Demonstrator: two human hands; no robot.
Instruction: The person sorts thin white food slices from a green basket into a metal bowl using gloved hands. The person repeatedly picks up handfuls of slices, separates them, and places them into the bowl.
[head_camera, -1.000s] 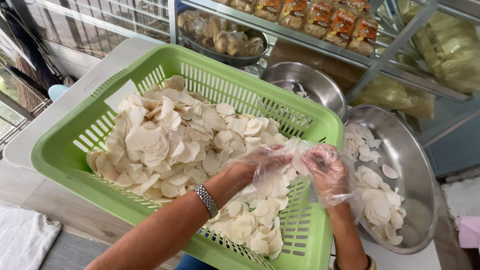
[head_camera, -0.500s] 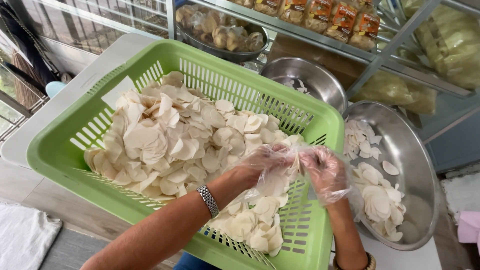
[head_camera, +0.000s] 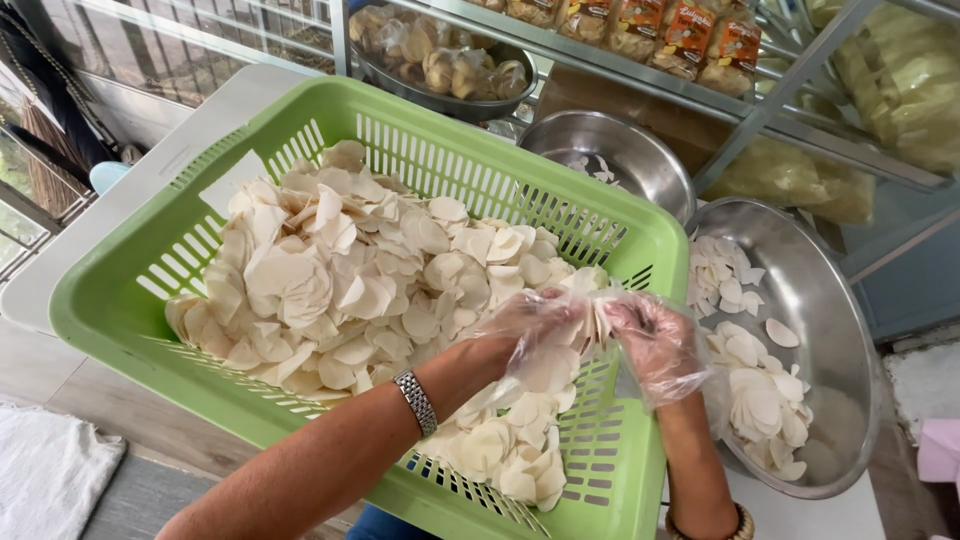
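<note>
Green basket (head_camera: 130, 300) on the bench, heaped with pale raw chips (head_camera: 340, 270), has slid slightly toward the camera. Steel bowl (head_camera: 850, 350) right holds fewer. Gloved left hand (head_camera: 530, 325) and right hand (head_camera: 655, 340), now closer together, pinch a chip stack (head_camera: 592, 318) at the basket's right rim.

A row of orange and brown snack packets (head_camera: 690, 30) is seen on the metal shelf (head_camera: 640, 65) at the top, with clear bags of pale yellow chips (head_camera: 900, 80) stacked at the right.
</note>
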